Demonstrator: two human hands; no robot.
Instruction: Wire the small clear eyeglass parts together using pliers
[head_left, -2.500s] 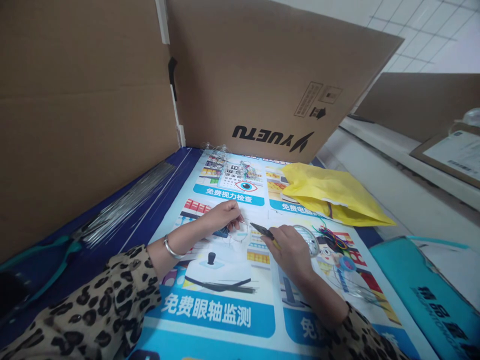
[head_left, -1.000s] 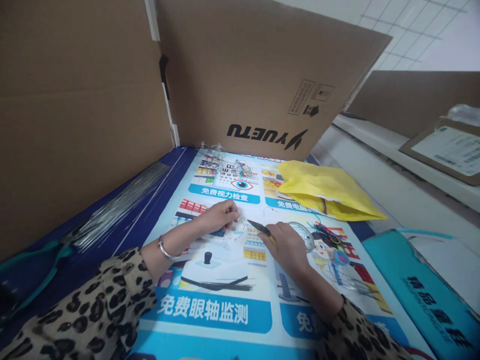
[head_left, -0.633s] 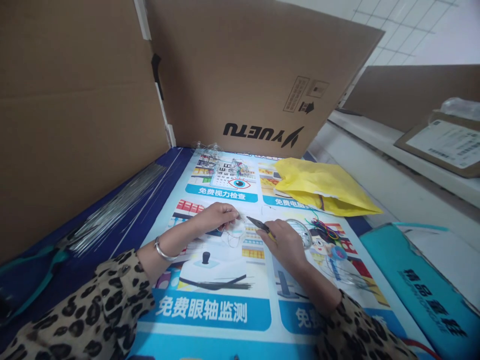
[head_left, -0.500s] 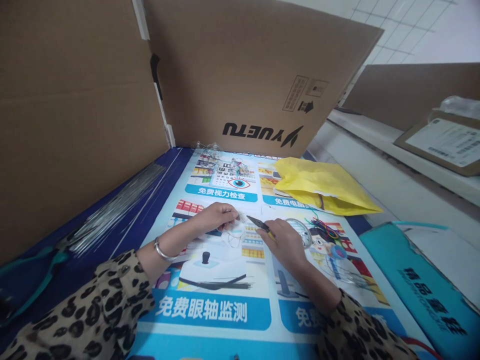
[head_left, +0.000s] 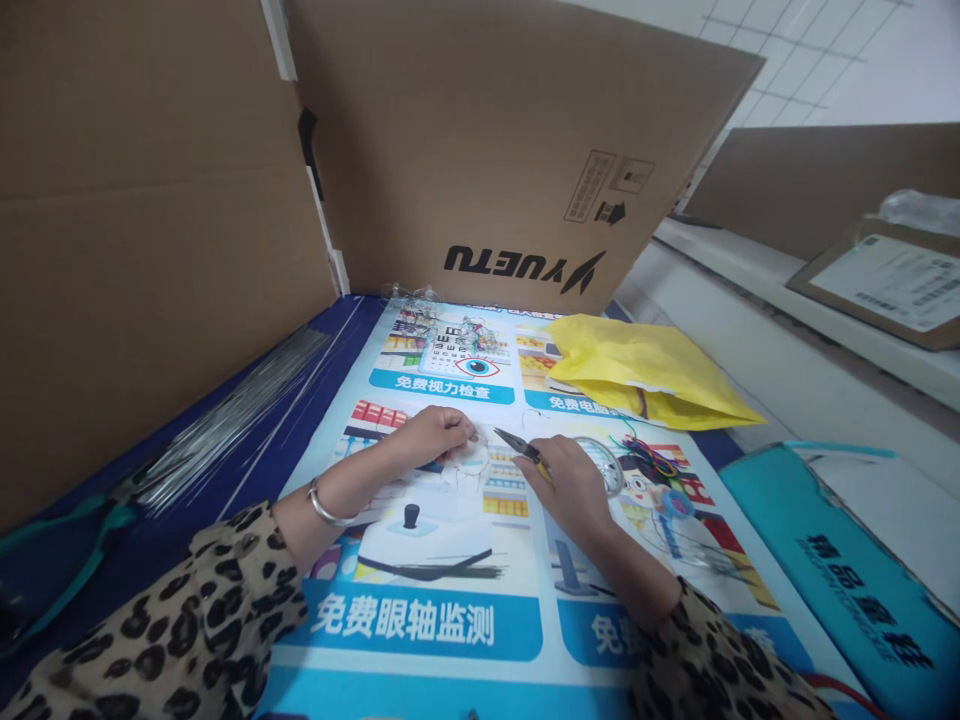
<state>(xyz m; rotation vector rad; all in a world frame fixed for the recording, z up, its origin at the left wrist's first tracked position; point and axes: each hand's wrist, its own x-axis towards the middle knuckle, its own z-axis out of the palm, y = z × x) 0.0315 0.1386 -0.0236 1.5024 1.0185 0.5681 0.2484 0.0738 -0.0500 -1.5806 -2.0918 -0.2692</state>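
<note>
My left hand (head_left: 441,436) is pinched at the middle of the printed sheet, its fingertips closed on a thin wire (head_left: 481,440) that is hard to see against the pale print. A faint loop seems to hang below those fingers. Just to the right, my right hand (head_left: 574,485) grips pliers (head_left: 523,446) with dark pointed jaws and yellow handles. The jaws point left toward the left fingertips, with a small gap between. Whether the jaws are closed fully I cannot tell. Beside the right hand lies a round clear-centred thing (head_left: 609,465), partly hidden.
Cardboard panels (head_left: 480,150) stand behind and left. Straight wires (head_left: 232,415) and teal-handled cutters (head_left: 82,550) lie left. Tangled wire (head_left: 472,335) lies at the back. A yellow bag (head_left: 652,370), coloured wires (head_left: 656,452) and a teal box (head_left: 840,570) are at right.
Both hands stay almost where they were. The pliers' tip has shifted very slightly, and the faint loop under my left hand looks a little different.
</note>
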